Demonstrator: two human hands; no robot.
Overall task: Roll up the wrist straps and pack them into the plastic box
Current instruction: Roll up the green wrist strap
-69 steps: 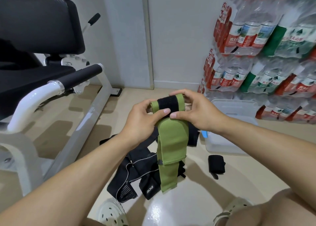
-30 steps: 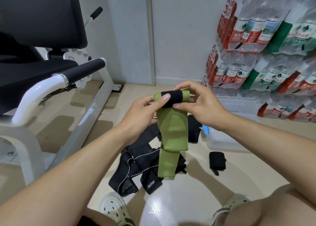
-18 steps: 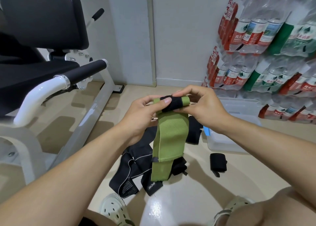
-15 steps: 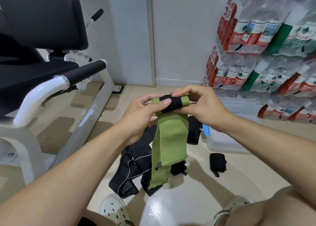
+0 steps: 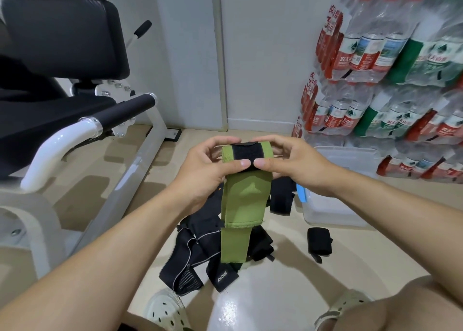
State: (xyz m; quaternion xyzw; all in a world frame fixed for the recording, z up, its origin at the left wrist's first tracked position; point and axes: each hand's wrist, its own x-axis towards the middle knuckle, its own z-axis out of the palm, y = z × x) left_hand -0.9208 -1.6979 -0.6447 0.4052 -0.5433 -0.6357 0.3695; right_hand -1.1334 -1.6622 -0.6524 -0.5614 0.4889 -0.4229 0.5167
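I see bare beige floor (image 5: 288, 293) between a white gym machine frame (image 5: 140, 165) and stacked water bottle packs (image 5: 390, 80). My left hand (image 5: 208, 170) and right hand (image 5: 290, 165) pinch the green wrist strap (image 5: 246, 197), its tail hanging over black straps (image 5: 200, 255) beside the plastic box (image 5: 333, 208).

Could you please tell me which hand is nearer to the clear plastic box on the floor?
Right. The right hand is beside the plastic box; the left hand is farther left.
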